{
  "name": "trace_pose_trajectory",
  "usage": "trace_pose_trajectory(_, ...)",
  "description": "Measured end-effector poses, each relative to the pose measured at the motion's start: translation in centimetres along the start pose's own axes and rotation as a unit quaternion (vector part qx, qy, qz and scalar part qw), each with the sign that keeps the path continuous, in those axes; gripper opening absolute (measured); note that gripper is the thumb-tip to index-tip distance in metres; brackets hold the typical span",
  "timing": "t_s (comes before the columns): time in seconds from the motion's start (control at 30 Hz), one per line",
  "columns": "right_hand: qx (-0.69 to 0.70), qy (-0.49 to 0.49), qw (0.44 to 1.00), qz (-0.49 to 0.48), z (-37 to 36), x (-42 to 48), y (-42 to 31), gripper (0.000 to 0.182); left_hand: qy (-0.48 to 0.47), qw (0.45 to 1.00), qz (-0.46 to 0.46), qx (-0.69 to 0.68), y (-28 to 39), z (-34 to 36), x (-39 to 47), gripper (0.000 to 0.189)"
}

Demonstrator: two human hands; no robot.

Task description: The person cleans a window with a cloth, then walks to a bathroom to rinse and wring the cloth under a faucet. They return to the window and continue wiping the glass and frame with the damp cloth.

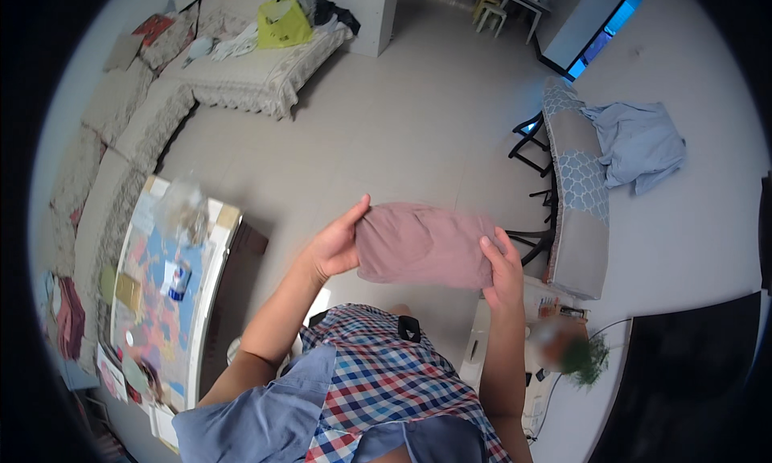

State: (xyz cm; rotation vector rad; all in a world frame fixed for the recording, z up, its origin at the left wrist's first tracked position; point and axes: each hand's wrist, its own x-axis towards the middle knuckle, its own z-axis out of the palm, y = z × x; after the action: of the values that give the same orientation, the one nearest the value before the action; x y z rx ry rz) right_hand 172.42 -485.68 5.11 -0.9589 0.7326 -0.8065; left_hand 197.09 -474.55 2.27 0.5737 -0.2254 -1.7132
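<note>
A folded mauve cloth (425, 244), perhaps a garment, is stretched level between my hands above the tiled floor. My left hand (339, 240) grips its left end, thumb on top and fingers underneath. At the other end my right hand (504, 267) pinches the edge, the thumb over the upper face. Light creases run across the cloth, and its edges are slightly blurred. Its underside is hidden from me. Below it is the checked apron (386, 366) that I wear over a blue shirt.
To the left, a coffee table (202, 318) bears a plastic bag (184, 212) and a blue-and-white packet (177, 280). Beyond it runs a covered sofa (136, 125) with a yellow-green bag (283, 25). On the right stand a cloth-covered bench (579, 246), a blue garment (639, 143) and a television (681, 378).
</note>
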Motion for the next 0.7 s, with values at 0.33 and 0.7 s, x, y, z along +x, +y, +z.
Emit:
trace_pose_trajectory(0.33,-0.137,-0.004,0.99,0.045,-13.2,31.7,0.4,0.034,0.047,0.998,0.001,0.039,12.9,0.9,29.6,0.063)
trace_pose_trajectory(0.7,-0.231,-0.14,0.961,0.052,-18.3,75.5,-14.5,0.03,0.186,0.959,0.208,0.055,32.2,-7.0,58.4,0.066)
